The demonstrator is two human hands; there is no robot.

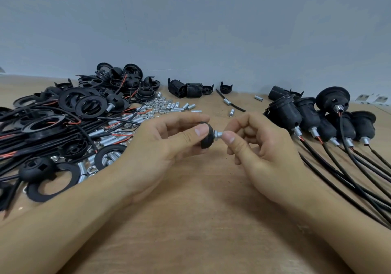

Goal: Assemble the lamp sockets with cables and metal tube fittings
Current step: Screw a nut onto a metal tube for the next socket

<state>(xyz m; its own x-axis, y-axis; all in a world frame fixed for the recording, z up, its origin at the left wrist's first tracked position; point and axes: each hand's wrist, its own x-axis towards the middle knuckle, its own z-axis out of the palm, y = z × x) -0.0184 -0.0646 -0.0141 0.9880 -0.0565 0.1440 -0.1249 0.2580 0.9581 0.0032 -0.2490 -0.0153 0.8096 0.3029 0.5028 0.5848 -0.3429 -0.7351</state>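
My left hand (169,144) grips a small black socket cap (207,138) between thumb and fingers, above the middle of the wooden table (190,221). A short silver metal tube fitting (218,135) sticks out of the cap to the right. My right hand (254,144) pinches the tube's free end between thumb and forefinger. Most of the cap is hidden behind my left fingers.
A heap of black rings, caps and red-black cables (59,125) covers the left. Loose silver tubes and nuts (167,106) lie behind my hands. Several assembled sockets with black cables (317,121) lie on the right. Loose socket bodies (186,89) stand near the wall.
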